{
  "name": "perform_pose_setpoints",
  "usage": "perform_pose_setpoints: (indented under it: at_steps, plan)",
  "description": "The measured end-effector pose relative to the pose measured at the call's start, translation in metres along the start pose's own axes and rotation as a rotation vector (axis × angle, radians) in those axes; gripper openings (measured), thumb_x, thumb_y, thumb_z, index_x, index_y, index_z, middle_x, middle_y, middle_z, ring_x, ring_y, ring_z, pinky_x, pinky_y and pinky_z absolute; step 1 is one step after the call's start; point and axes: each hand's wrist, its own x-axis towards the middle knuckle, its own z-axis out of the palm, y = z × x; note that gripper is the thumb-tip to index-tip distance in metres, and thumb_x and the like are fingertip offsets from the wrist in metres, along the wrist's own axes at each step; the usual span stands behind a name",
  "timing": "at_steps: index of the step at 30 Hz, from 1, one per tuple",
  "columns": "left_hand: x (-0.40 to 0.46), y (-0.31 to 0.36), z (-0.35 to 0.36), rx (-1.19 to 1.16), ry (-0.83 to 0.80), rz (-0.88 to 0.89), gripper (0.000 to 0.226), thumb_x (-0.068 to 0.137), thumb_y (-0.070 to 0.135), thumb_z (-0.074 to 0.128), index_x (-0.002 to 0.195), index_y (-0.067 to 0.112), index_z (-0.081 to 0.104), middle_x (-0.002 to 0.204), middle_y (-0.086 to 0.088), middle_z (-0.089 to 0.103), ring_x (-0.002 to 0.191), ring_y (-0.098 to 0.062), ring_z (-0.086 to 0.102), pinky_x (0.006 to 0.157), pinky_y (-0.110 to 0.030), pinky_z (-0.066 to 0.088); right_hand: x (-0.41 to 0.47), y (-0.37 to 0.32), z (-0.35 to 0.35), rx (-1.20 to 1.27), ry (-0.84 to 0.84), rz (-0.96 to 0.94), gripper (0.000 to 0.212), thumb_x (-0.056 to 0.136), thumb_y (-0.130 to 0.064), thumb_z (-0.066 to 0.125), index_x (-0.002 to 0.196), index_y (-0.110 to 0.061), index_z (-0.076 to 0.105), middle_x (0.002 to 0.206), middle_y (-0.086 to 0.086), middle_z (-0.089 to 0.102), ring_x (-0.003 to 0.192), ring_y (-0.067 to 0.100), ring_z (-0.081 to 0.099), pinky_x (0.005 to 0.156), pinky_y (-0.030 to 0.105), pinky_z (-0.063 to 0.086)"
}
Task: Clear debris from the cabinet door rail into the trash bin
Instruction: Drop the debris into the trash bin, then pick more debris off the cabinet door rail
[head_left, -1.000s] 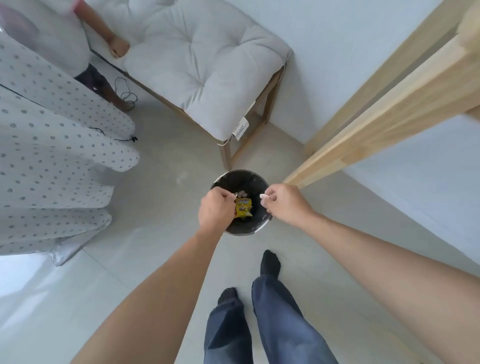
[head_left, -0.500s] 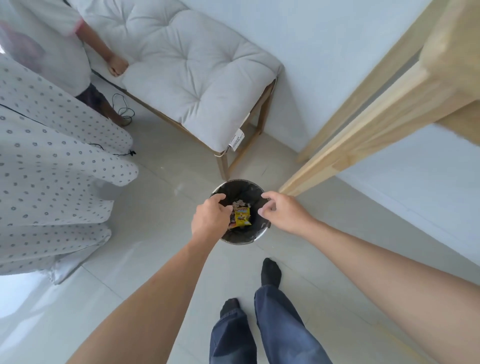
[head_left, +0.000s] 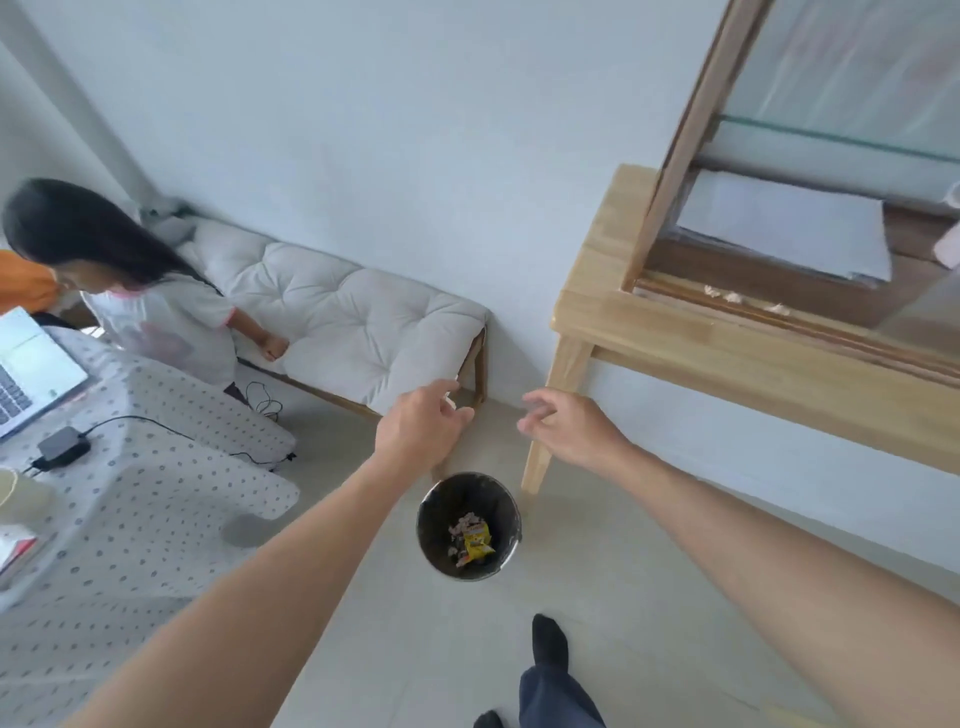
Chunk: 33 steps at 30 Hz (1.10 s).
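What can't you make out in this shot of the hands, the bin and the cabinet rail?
- Bits on the cabinet rail: head view, too small and blurred to count.
- Trash bin contents: only a yellow wrapper reads; the rest is blurred.
- Cabinet: its right side is cut off by the frame edge.

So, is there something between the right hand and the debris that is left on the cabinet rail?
Nothing visible blocks it. The right hand is open in free air, and the debris lies exposed on the rail, up and to the right, beside the wooden door frame.
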Motion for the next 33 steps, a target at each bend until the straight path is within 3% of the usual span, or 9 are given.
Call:
perform_pose_setpoints:
  at_steps: [6,8,13,17,21,24,26,29,33]
  plan:
    - [-0.006,0.091,-0.038,-0.007,0.011,0.217,0.044,0.097,0.044,0.069,0.138,0.029,0.065,0.102,0.014,0.071,0.1,-0.019,0.068,0.093,-0.04,0.055,-0.048,-0.018,-0.08,0.052,0.204,-0.019,0.041,0.097,-0.038,0.065,0.136,-0.026,0.069,0.121,-0.009,0.075,0.106,0.012,0.067,0.075,0.018,0.044]
    - [-0.005,0.12,-0.04,0.016,0.004,0.278,0.044,0.097,0.046,0.069,0.137,0.03,0.065,0.096,0.017,0.067,0.097,-0.017,0.066,0.086,-0.035,0.053,-0.06,-0.014,-0.104,0.072,0.265,0.002,0.038,0.097,-0.035,0.066,0.132,-0.024,0.071,0.119,-0.007,0.076,0.103,0.017,0.071,0.071,0.021,0.045]
    - [-0.002,0.181,-0.03,0.035,-0.026,0.4,0.043,0.096,0.048,0.068,0.136,0.03,0.066,0.1,0.014,0.074,0.101,-0.018,0.067,0.085,-0.035,0.054,-0.087,0.011,-0.155,0.107,0.375,0.067,0.037,0.093,-0.028,0.066,0.129,-0.023,0.072,0.116,-0.005,0.078,0.102,0.022,0.074,0.08,0.032,0.053]
    - [0.004,0.218,-0.011,0.053,-0.077,0.447,0.043,0.098,0.048,0.067,0.137,0.031,0.065,0.099,0.014,0.073,0.101,-0.02,0.069,0.093,-0.041,0.057,-0.1,0.036,-0.185,0.13,0.461,0.103,0.025,0.093,-0.025,0.069,0.117,-0.027,0.074,0.109,-0.006,0.079,0.09,0.016,0.071,0.069,0.025,0.048]
    - [0.016,0.249,0.009,0.047,-0.101,0.452,0.042,0.097,0.047,0.068,0.136,0.032,0.066,0.101,0.012,0.072,0.097,-0.023,0.069,0.09,-0.039,0.057,-0.096,0.057,-0.207,0.154,0.514,0.133,0.02,0.093,-0.026,0.072,0.113,-0.028,0.075,0.105,-0.007,0.08,0.077,0.012,0.071,0.057,0.018,0.047]
    - [0.027,0.27,0.026,0.022,-0.11,0.464,0.041,0.096,0.044,0.07,0.135,0.03,0.069,0.104,0.009,0.071,0.102,-0.023,0.067,0.09,-0.038,0.056,-0.086,0.069,-0.22,0.145,0.554,0.134,0.031,0.096,-0.027,0.072,0.127,-0.022,0.073,0.105,-0.005,0.078,0.079,0.015,0.072,0.072,0.026,0.05]
    - [0.035,0.282,0.036,0.021,-0.12,0.458,0.039,0.096,0.041,0.071,0.134,0.03,0.07,0.104,0.007,0.072,0.103,-0.024,0.067,0.089,-0.038,0.056,-0.076,0.073,-0.227,0.101,0.579,0.143,0.036,0.097,-0.028,0.069,0.133,-0.022,0.071,0.092,-0.011,0.074,0.084,0.019,0.072,0.079,0.032,0.052]
    - [0.048,0.297,0.052,-0.015,-0.109,0.402,0.035,0.096,0.035,0.071,0.13,0.028,0.072,0.096,0.007,0.072,0.105,-0.025,0.07,0.09,-0.038,0.058,-0.064,0.073,-0.234,-0.013,0.591,0.163,0.048,0.1,-0.032,0.065,0.147,-0.023,0.061,0.086,-0.015,0.072,0.106,0.024,0.072,0.094,0.039,0.054]
    - [0.06,0.306,0.069,-0.013,-0.045,0.339,0.019,0.098,0.029,0.068,0.114,0.025,0.077,0.108,-0.002,0.077,0.103,-0.03,0.07,0.084,-0.038,0.059,-0.053,0.073,-0.234,-0.158,0.55,0.172,0.049,0.103,-0.037,0.058,0.151,-0.028,0.06,0.126,-0.003,0.079,0.128,0.028,0.067,0.099,0.041,0.055]
